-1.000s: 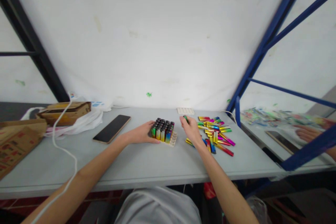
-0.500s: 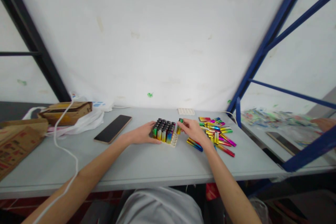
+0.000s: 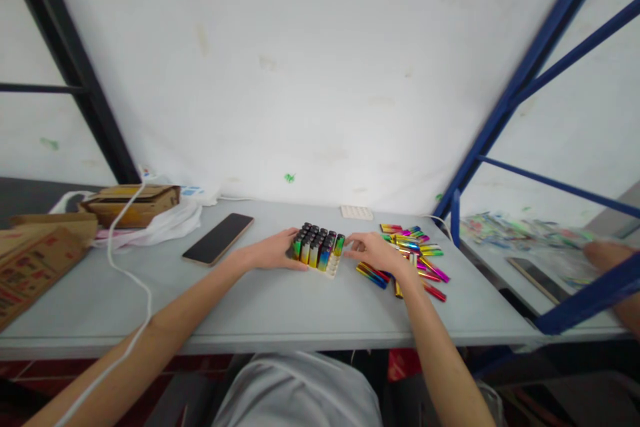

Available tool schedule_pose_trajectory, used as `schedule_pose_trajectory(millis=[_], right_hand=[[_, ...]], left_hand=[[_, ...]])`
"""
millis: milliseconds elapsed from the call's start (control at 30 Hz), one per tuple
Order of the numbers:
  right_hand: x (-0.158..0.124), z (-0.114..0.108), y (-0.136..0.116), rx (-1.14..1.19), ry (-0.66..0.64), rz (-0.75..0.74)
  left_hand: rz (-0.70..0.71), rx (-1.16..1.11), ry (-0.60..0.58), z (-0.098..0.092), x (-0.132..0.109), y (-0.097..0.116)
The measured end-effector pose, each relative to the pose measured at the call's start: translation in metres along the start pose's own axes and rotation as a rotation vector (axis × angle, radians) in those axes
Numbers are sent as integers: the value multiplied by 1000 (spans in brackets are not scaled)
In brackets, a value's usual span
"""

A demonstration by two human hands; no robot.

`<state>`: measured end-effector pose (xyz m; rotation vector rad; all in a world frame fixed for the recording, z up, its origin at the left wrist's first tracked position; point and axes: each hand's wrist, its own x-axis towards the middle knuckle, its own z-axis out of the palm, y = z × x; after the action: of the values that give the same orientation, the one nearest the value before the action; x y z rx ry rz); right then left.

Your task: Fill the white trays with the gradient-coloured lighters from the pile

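Lighters with black tops and shiny multicoloured bodies (image 3: 313, 255) stand upright in rows in a white tray (image 3: 332, 272). My left hand (image 3: 277, 250) grips the left side of this tray, thumb along the front and fingers round the back. At the tray's back right corner stands a green and yellow lighter (image 3: 339, 245), with open slots in front of it. Just right of that lighter is my right hand (image 3: 370, 250), its fingers apart and nothing between them. Under and beyond my right forearm lies a loose pile of shiny lighters (image 3: 425, 257) on the table.
A phone (image 3: 219, 239) lies left of my left hand. Cardboard boxes (image 3: 135, 203) and a white plastic bag (image 3: 173, 223) sit farther left, with a white cable (image 3: 127, 267) hanging across. Another white tray (image 3: 357, 212) is by the wall. Blue frame bars (image 3: 500, 120) stand right; another person's hand (image 3: 613, 260) is beyond.
My right hand has let go of the green and yellow lighter, which now stands in the tray, and has drawn slightly right. My left hand keeps its hold. The other person's hand has moved further into view.
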<state>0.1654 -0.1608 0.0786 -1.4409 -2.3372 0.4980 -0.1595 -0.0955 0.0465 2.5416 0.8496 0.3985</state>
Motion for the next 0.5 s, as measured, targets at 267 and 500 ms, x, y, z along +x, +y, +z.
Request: schedule_pose_trajectory(millis=[267, 500], right_hand=[[-35, -43, 26, 33, -77, 212], [-32, -29, 27, -148, -23, 299]], left_hand=[[0, -1, 0, -1, 0, 2], [-13, -18, -4, -2, 1, 2]])
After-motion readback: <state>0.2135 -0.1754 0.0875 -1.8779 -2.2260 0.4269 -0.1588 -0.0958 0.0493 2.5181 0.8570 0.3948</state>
